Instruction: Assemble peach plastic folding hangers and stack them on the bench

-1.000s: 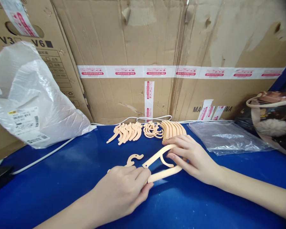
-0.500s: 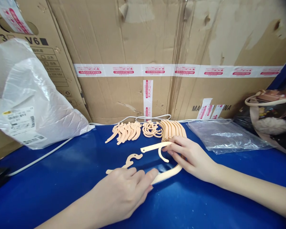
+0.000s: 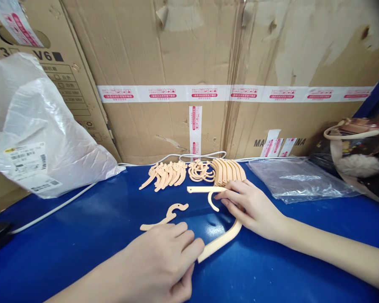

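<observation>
My right hand is closed around the joined end of a pale wooden folding hanger. One hanger arm, with a small hole at its tip, points left from the fingers. A curved hook hangs just below it. The hanger's other arm bends down toward my left hand. My left hand's fingers are curled beside that arm's end; whether they touch it, or pinch something small, is hidden. Just beyond my left knuckles, a loose wavy wooden piece with a hooked end lies on the blue table.
Along the back lie a pile of wavy wooden pieces, several wooden hooks and a row of curved arms. A clear plastic bag lies right, a white parcel bag stands left. Cardboard walls the back.
My left hand has drawn slightly down and left, its fingers curling more, so the end of the lower arm now shows. In my right hand, the upper arm has tilted closer to level.
</observation>
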`<state>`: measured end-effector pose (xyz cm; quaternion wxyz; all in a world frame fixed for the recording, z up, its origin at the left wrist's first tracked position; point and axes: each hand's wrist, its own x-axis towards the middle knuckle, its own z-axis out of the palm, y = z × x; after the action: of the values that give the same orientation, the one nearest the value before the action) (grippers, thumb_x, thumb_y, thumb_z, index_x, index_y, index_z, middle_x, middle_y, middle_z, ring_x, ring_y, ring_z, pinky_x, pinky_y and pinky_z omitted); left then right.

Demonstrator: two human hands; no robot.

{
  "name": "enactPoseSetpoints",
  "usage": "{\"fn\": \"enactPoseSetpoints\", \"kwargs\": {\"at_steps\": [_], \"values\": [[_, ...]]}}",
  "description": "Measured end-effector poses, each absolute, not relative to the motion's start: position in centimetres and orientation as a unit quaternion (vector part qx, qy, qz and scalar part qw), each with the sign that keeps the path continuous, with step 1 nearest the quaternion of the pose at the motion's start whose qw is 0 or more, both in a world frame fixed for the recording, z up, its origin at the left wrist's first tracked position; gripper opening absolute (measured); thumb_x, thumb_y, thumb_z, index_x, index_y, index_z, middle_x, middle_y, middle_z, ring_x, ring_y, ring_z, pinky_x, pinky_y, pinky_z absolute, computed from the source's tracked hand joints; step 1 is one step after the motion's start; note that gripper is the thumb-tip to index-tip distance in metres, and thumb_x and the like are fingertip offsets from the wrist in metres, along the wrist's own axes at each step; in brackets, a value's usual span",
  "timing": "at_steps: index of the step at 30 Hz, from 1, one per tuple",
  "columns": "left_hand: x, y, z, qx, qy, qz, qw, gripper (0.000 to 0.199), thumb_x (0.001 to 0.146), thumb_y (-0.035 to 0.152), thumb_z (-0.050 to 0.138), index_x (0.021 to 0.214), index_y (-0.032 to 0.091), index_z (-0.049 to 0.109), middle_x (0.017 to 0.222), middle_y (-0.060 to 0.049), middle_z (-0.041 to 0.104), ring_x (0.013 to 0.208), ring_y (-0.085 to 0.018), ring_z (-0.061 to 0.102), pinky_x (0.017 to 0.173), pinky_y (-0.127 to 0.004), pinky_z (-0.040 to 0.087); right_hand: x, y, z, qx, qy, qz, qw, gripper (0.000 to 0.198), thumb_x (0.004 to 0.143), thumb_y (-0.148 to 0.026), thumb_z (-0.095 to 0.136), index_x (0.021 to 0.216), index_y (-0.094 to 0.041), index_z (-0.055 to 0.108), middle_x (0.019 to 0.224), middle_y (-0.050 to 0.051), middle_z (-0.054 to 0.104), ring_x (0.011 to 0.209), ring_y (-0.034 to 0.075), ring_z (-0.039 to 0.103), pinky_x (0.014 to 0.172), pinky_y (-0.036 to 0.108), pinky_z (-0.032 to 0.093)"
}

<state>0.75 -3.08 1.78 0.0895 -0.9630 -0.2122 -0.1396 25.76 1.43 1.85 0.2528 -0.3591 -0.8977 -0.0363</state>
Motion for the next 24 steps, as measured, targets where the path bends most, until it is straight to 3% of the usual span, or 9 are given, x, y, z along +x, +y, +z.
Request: {"fn": "enactPoseSetpoints", "kwargs": {"at_steps": [3, 5, 8, 10, 14, 19, 24], "values": [[0.81, -3.18, 2.32, -0.970, -0.182, -0.134, 0.090, 0.007, 0.074, 0.013, 0.048, 0.076, 0.018, 0.052, 0.069, -0.002, 0.053, 0.063, -0.018, 0.047, 0.060, -0.033, 0.044, 25.88, 1.53, 1.87, -0.369, -0.896, -0.023, 0.248, 0.025, 0.092, -0.017, 0.039, 0.101, -0.018, 0.063, 0.087, 0.006, 0.061, 0.080, 0.017, 0.056, 0.072, 0.032, 0.038], [0.85, -3.23, 2.52, -0.972, -0.175, -0.130, 0.091, 0.009, 0.075, 0.013, 0.049, 0.082, 0.018, 0.055, 0.078, -0.004, 0.058, 0.076, -0.021, 0.053, 0.083, -0.042, 0.045, 26.02, 1.65, 1.80, -0.377, -0.893, -0.016, 0.246, 0.026, 0.092, -0.016, 0.039, 0.103, -0.018, 0.063, 0.088, 0.006, 0.062, 0.082, 0.017, 0.057, 0.073, 0.032, 0.037], [0.84, -3.29, 2.34, -0.967, -0.188, -0.146, 0.089, 0.023, 0.077, 0.015, 0.050, 0.099, 0.018, 0.058, 0.097, -0.006, 0.064, 0.107, -0.025, 0.052, 0.109, -0.051, 0.023, 26.22, 1.88, 1.65, -0.393, -0.886, -0.012, 0.244, 0.026, 0.092, -0.016, 0.039, 0.104, -0.019, 0.062, 0.089, 0.005, 0.063, 0.084, 0.017, 0.058, 0.075, 0.031, 0.037], [0.76, -3.26, 2.03, -0.961, -0.204, -0.163, 0.087, 0.027, 0.078, 0.014, 0.051, 0.103, 0.019, 0.059, 0.117, -0.008, 0.061, 0.126, -0.028, 0.041, 0.112, -0.054, 0.017, 26.30, 2.02, 1.58, -0.406, -0.881, -0.014, 0.243, 0.025, 0.092, -0.016, 0.040, 0.104, -0.019, 0.062, 0.089, 0.004, 0.064, 0.083, 0.017, 0.059, 0.075, 0.031, 0.036], [0.40, -2.88, 1.58, -0.955, -0.247, -0.153, 0.065, 0.041, 0.075, 0.002, 0.048, 0.110, 0.021, 0.059, 0.148, -0.009, 0.035, 0.138, -0.030, 0.026, 0.109, -0.056, 0.027, 26.35, 2.17, 1.56, -0.418, -0.874, -0.017, 0.245, 0.025, 0.092, -0.014, 0.040, 0.105, -0.019, 0.061, 0.090, 0.003, 0.065, 0.082, 0.016, 0.059, 0.076, 0.032, 0.034], [0.05, -2.61, 1.77, -0.948, -0.290, -0.132, -0.001, 0.043, 0.082, 0.000, 0.038, 0.110, 0.025, 0.059, 0.147, -0.010, 0.038, 0.130, -0.028, 0.041, 0.099, -0.051, 0.043, 26.42, 2.17, 1.49, -0.419, -0.870, -0.013, 0.259, 0.026, 0.093, -0.014, 0.039, 0.106, -0.020, 0.061, 0.092, 0.002, 0.067, 0.082, 0.016, 0.060, 0.077, 0.032, 0.032], [0.33, -3.07, 1.90, -0.933, -0.319, -0.161, -0.043, 0.036, 0.083, 0.009, 0.043, 0.112, 0.024, 0.058, 0.139, -0.007, 0.049, 0.126, -0.023, 0.047, 0.103, -0.044, 0.041, 26.28, 2.15, 1.34, -0.421, -0.868, -0.009, 0.261, 0.025, 0.093, -0.015, 0.039, 0.107, -0.020, 0.060, 0.093, 0.001, 0.068, 0.081, 0.015, 0.061, 0.077, 0.033, 0.032]]}}
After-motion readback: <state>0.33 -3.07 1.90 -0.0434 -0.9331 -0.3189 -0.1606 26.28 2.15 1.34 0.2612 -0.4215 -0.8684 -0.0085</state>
